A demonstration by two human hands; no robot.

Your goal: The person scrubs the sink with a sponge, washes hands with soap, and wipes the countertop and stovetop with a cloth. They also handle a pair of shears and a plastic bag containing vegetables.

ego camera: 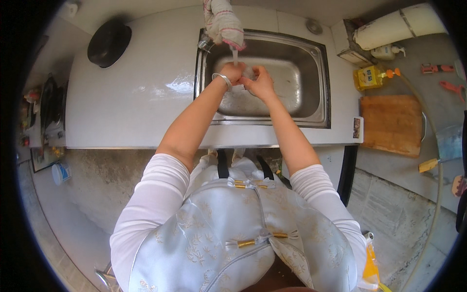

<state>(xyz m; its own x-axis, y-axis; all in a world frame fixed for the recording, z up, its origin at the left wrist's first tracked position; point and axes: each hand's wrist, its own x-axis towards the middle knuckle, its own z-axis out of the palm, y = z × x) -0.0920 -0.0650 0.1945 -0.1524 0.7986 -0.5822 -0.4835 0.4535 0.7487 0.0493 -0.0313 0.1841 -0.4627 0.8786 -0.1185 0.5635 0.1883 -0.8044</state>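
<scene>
Over the stainless steel sink (323,106), my two hands meet around a small greyish, see-through item (249,73), perhaps a glass. My right hand (262,83) grips it from the right, thumb in front. From the left, my left hand (233,70), with silver bangles (227,81) at the wrist, closes against it; its fingertips are partly hidden. A stream of water (235,57) falls onto the left hand. It comes from beneath a white cloth with pink edging (224,23) that wraps the spout. Beside the cloth is a chrome tap part (205,44).
Left on the white counter (127,113) stands a black pan (109,43). To the right are a yellow detergent bottle (368,77), a white pump bottle (385,52), a wooden cutting board (392,124), a cleaver (449,144) and a hose (439,182). A white pipe (394,29) runs behind.
</scene>
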